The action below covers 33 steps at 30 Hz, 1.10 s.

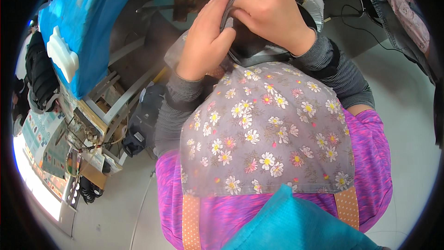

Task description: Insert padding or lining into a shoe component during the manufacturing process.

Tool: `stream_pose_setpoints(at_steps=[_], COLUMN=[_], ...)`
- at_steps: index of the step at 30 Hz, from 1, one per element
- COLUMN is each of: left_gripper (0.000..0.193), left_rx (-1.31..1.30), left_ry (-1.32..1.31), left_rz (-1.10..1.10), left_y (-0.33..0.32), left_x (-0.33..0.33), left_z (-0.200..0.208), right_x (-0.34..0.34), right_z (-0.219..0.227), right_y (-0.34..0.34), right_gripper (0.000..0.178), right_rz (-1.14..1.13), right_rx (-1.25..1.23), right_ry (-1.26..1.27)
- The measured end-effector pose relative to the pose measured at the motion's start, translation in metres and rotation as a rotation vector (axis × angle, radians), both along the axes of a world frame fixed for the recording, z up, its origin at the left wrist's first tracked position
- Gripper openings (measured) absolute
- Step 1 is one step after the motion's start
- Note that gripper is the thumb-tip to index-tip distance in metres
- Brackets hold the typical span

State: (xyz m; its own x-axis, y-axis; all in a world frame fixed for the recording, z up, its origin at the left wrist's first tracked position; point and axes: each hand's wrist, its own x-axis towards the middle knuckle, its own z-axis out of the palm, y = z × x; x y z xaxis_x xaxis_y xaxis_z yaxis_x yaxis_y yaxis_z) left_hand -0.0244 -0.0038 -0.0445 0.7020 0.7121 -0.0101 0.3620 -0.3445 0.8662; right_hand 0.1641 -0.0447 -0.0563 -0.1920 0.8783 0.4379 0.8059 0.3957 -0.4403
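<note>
A black fabric piece with a dark grey bound edge [241,55] is bunched in front of my chest, its shape partly hidden by my hands; it looks like part of a bag. My right hand [274,16] is closed, with bent fingers pinching its upper edge. On the other side, my left hand [206,41] presses its long fingers together along the same edge, the thumb lying near the fabric. Both hands are close together, almost touching at the top. Just right of the fabric sits a curved white ribbed piece [312,3].
A blue-covered surface [99,14] at the left carries a white moulded piece [62,54]. Brown metal parts [187,3] lie on a greenish surface ahead. Dark bags [143,122] and a cluttered rack [115,104] stand at left. Dark garments [397,28] hang at right near a black cable [358,28].
</note>
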Motion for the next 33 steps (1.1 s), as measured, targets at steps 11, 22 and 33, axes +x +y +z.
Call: stream_pose_setpoints(at_steps=[11, 22, 33], left_gripper=[0.046, 0.039, 0.024], left_rx=[0.089, 0.138, 0.308], left_ry=[0.156, 0.211, 0.244], left_rz=[0.095, -0.007, -0.035], left_y=[0.003, 0.006, 0.017], left_x=[-0.003, 0.003, 0.003], left_z=[0.008, 0.028, 0.037], right_x=[0.01, 0.016, 0.014], right_z=[0.017, 0.005, -0.001], right_y=[0.004, -0.001, -0.007], right_gripper=[0.026, 0.014, 0.029], right_rz=[0.048, 0.09, 0.076], right_rx=[-0.18, 0.068, -0.015], right_ry=[0.008, 0.018, 0.038])
